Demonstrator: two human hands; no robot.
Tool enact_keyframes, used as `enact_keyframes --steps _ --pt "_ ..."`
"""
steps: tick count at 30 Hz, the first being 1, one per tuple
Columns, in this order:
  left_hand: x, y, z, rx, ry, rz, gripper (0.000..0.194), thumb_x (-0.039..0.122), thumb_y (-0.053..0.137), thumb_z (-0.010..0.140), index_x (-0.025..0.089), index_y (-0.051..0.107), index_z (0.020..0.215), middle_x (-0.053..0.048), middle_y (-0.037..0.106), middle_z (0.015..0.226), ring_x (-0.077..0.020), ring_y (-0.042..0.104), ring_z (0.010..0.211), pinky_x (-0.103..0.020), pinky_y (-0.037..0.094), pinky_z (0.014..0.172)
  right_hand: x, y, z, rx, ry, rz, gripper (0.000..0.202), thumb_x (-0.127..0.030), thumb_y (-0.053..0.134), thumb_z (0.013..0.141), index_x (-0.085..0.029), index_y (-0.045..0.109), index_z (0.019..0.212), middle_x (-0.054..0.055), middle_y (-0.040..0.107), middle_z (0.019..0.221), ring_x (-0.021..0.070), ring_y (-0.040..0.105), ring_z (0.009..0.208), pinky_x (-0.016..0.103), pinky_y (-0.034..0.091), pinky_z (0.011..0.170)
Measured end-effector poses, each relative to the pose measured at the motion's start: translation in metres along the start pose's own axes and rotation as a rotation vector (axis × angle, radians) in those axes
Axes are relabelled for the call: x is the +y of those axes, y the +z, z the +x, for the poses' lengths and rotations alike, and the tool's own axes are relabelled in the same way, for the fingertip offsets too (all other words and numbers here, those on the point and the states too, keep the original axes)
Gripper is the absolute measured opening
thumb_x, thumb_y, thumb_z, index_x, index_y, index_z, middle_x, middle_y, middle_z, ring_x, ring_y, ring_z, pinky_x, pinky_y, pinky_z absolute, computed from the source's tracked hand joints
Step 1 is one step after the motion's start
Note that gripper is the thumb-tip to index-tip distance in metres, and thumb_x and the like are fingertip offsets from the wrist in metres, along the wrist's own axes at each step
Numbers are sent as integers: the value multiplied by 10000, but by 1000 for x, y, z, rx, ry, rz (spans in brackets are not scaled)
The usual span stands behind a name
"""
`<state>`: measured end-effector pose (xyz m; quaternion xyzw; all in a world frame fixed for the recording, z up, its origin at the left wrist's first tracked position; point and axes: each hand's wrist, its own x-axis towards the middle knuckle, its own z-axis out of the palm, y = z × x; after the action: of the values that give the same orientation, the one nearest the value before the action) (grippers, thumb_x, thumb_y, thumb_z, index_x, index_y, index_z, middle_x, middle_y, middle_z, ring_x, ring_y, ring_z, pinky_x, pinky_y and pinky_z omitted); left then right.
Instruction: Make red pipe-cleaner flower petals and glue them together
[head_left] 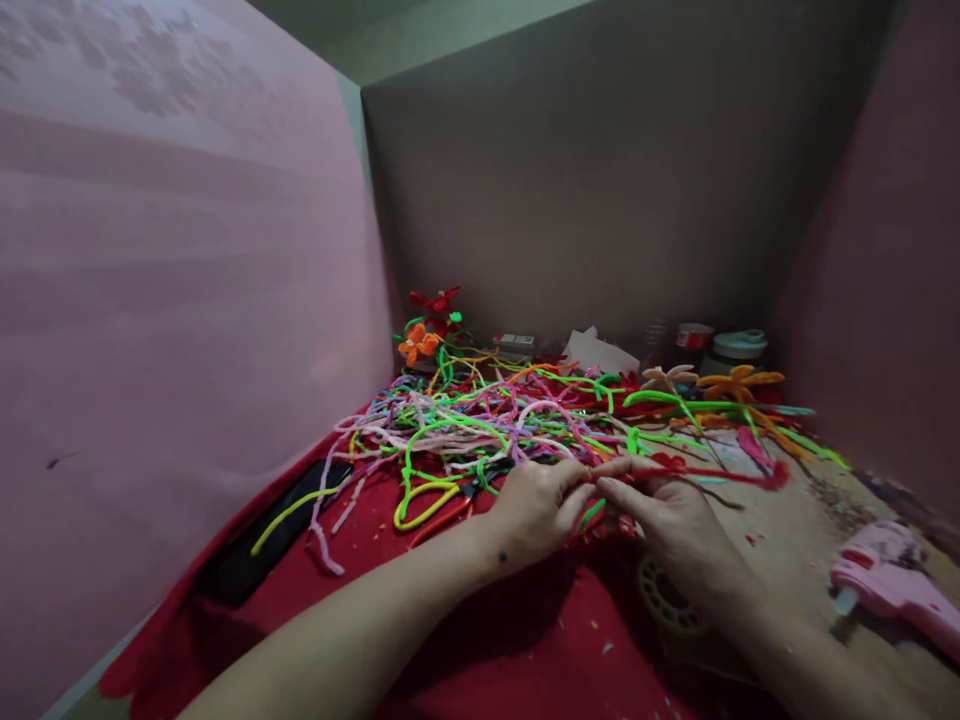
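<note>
My left hand and my right hand meet fingertip to fingertip above the red cloth. Both are closed in a pinch on a red pipe cleaner, whose loose end stretches to the right past my right hand. The part between the fingertips is mostly hidden. Just beyond my hands lies a tangled heap of pipe cleaners in pink, purple, green and white. Scissors with yellow and orange handles rest by my left wrist, their blades partly covered by the heap.
A pink glue gun lies at the right, with a tape roll under my right forearm. Pipe-cleaner flowers, orange and red, stand at the back. A dark flat object sits at left. Walls enclose the table.
</note>
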<state>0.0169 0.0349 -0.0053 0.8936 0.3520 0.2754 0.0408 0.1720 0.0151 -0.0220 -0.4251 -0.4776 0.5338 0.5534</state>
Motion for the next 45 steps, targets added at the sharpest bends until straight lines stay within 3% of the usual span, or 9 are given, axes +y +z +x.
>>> enact_keyframes --steps 5,7,10,14,20,25,31,37,45 --pt "-4 8 -13 97 313 292 187 207 422 854 113 579 891 -23 623 608 -141 548 479 -245 355 442 1 -1 2 72 109 244 297 -272 801 543 -146 612 733 -18 593 558 111 538 467 240 461 448" --pt "-2 6 -15 111 338 353 178 177 425 840 107 586 871 -26 609 585 -151 538 468 -257 357 445 0 -1 2 63 128 299 298 -241 809 528 -147 609 729 -25 586 545 104 532 460 231 459 442" --pt "2 3 -15 75 191 187 209 223 411 865 133 599 848 -26 623 614 -139 553 495 -247 386 479 -2 0 1 16 117 289 284 -226 799 549 -158 612 752 -22 602 564 110 545 467 245 471 461" --pt "6 -3 -11 -92 -68 -276 239 247 419 878 155 624 798 -6 630 637 -95 560 545 -199 416 540 -5 0 -3 -45 43 257 229 -212 781 581 -159 621 736 -3 627 601 127 578 514 251 477 506" --pt "8 -13 -5 -160 -201 -636 209 222 456 852 118 637 848 -8 617 642 -88 544 562 -196 430 563 -7 -2 -2 -67 40 388 167 -198 744 624 -170 642 752 -10 626 617 100 552 493 220 455 463" --pt "4 -6 -8 -23 -164 -515 188 209 463 846 138 632 884 30 572 569 -66 499 487 -172 398 498 -8 -3 2 -2 27 458 140 -186 745 618 -166 632 700 -22 609 615 80 547 510 197 448 491" --pt "-2 1 -12 169 55 -211 132 185 507 825 149 632 846 -6 653 682 -81 554 566 -189 419 565 -7 -6 4 17 30 471 195 -140 763 565 -155 649 723 -14 623 643 80 562 532 199 461 512" --pt "1 -1 -13 112 20 -159 206 247 459 869 161 645 846 18 587 590 -71 487 507 -186 381 524 -10 -8 4 -33 53 480 206 -131 755 576 -150 632 741 -9 638 622 68 537 465 169 432 426" --pt "4 -4 -13 -103 70 -177 278 259 430 874 144 599 686 38 465 519 -57 394 465 -172 320 476 -6 -6 3 -33 66 466 237 -174 774 573 -155 619 752 -39 584 557 53 490 400 169 423 383"
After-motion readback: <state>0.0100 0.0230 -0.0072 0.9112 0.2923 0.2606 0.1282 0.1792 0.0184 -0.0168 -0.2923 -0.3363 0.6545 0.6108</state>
